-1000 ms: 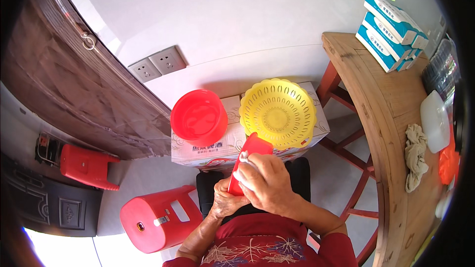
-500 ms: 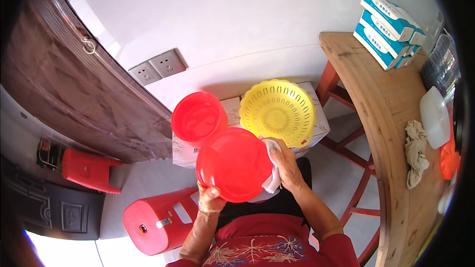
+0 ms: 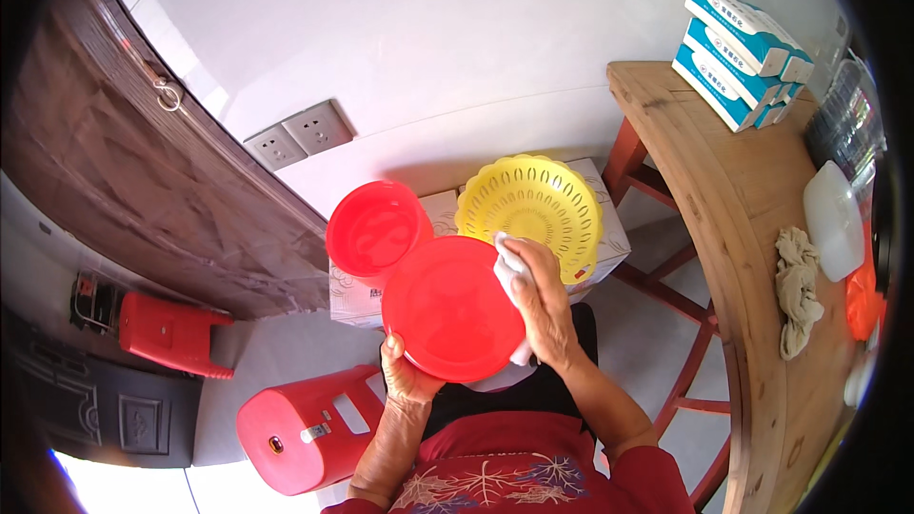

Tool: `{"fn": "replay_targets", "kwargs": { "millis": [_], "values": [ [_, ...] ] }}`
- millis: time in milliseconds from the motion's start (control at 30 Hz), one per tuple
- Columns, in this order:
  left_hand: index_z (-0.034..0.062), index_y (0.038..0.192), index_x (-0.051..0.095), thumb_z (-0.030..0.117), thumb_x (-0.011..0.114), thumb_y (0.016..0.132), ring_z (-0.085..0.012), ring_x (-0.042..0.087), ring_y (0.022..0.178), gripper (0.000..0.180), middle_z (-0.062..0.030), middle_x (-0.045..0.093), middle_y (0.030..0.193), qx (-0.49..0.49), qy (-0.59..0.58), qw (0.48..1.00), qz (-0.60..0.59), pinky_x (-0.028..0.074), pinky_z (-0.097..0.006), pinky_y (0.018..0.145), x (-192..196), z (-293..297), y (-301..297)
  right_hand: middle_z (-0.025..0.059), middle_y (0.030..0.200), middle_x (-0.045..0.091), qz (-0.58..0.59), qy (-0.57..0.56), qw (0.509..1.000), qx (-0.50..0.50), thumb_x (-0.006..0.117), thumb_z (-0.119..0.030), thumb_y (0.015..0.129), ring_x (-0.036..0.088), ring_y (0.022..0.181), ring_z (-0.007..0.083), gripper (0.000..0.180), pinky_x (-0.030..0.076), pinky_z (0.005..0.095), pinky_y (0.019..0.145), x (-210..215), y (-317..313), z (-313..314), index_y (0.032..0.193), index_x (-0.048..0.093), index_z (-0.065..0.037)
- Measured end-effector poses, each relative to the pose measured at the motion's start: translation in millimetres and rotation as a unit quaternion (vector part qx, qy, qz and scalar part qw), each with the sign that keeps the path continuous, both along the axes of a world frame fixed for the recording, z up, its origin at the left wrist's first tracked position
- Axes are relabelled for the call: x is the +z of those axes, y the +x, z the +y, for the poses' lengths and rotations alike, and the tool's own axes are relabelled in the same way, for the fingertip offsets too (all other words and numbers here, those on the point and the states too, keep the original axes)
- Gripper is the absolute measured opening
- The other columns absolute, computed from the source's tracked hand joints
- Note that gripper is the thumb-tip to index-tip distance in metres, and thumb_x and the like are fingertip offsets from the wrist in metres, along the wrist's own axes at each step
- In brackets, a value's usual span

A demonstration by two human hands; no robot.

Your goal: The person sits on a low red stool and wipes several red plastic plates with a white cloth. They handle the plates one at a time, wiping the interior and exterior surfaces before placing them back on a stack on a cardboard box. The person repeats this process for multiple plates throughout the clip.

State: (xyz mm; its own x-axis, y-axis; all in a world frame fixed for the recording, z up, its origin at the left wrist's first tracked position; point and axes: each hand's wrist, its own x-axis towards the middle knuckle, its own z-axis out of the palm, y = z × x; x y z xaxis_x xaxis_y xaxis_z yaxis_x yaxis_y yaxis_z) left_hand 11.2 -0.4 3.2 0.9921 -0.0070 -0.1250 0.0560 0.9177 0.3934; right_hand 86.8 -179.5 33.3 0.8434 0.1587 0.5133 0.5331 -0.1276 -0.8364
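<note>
A red plastic basin is held in front of my lap, its round face turned up toward me. My left hand grips its lower left rim, thumb on top. Bunched in my right hand is a white cloth, pressed to the basin's right edge; part of it hangs below the fingers. Just beyond, a second red basin stands on a patterned cardboard box. Beside that one sits a yellow slotted colander, partly behind my right hand.
On the right, a wooden table carries stacked teal-and-white boxes, a crumpled beige cloth and a white plastic container. Red stools, one nearby and one farther off, lie on the left. A brown curtain hangs there.
The held basin has turned in my hands and shows a rounder face. My right hand and the cloth have moved up along its right edge; my left hand has shifted its grip slightly.
</note>
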Motion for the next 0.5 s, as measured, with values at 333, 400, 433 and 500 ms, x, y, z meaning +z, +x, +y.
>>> {"fn": "replay_targets", "kwargs": {
  "millis": [333,400,433,500],
  "values": [
    [0.0049,0.137,0.039,0.029,0.077,0.071,-0.0279,0.052,0.118,0.080,-0.0128,0.054,0.129,-0.003,0.018,0.998,0.059,0.043,-0.044,0.102,-31,1,-3,0.0119,0.130,0.052,-0.192,-0.238,0.952,0.036,0.065,-0.013,0.080,0.051,0.109,0.0290,0.049,0.039,0.0385,0.093,0,-52,15,0.126,0.052,-0.004],
    [0.0051,0.137,0.039,0.028,0.078,0.070,-0.0280,0.052,0.119,0.081,-0.0122,0.053,0.131,0.009,0.090,0.996,0.029,0.043,-0.045,0.103,-14,-11,-1,0.0125,0.130,0.052,-0.168,-0.240,0.955,0.044,0.065,-0.012,0.080,0.051,0.110,0.0299,0.048,0.039,0.0394,0.093,7,-35,14,0.126,0.052,-0.004],
    [0.0073,0.137,0.041,0.018,0.079,0.069,-0.0273,0.051,0.122,0.079,-0.0094,0.053,0.131,0.014,0.070,0.996,0.051,0.042,-0.045,0.104,-21,-9,-4,0.0132,0.130,0.052,-0.182,-0.215,0.959,0.028,0.066,-0.009,0.081,0.051,0.111,0.0319,0.049,0.040,0.0407,0.093,8,-21,14,0.127,0.051,-0.004],
    [0.0090,0.140,0.038,0.018,0.080,0.070,-0.0279,0.049,0.125,0.082,-0.0099,0.049,0.136,-0.003,0.082,0.996,0.029,0.041,-0.047,0.105,-15,-12,-3,0.0167,0.135,0.047,-0.153,-0.198,0.968,0.009,0.065,-0.010,0.080,0.048,0.118,0.0343,0.056,0.033,0.0452,0.102,-8,5,11,0.133,0.048,-0.007]
  ]
}}
